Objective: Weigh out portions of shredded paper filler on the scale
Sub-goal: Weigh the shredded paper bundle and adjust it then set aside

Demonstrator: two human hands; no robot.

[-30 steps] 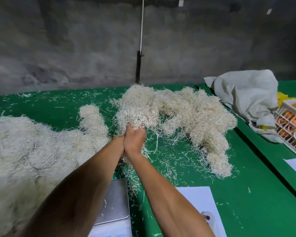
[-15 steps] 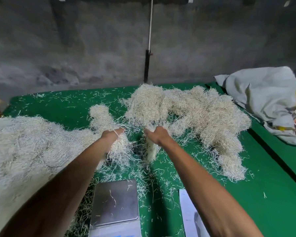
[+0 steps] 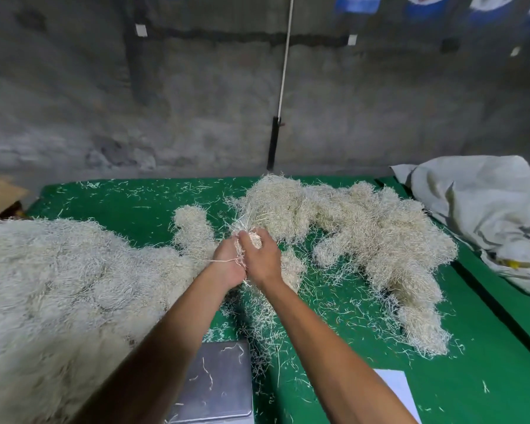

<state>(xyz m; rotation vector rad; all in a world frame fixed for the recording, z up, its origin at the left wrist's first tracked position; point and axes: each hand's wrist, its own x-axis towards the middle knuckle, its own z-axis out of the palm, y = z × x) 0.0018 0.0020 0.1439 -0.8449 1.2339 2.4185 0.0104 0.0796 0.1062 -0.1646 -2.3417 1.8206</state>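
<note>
Cream shredded paper filler lies in a big heap [image 3: 58, 286] on the left of the green table [image 3: 120, 203] and a long heap [image 3: 364, 228] at centre right. My left hand [image 3: 227, 264] and my right hand [image 3: 262, 258] are pressed together above the table, both gripping one clump of filler [image 3: 253, 240]; strands trail down below them. The scale's steel platter [image 3: 218, 384] sits at the near edge under my left forearm, with only a few loose strands on it.
A crumpled grey sack [image 3: 478, 203] lies at the right over a second green table. A white sheet [image 3: 395, 390] lies near the front right. Loose strands litter the cloth. A grey wall with a pole [image 3: 283, 87] stands behind.
Half a second ago my hands were apart, each with its own tuft. They have come back together on a single clump. The camera has tilted up slightly.
</note>
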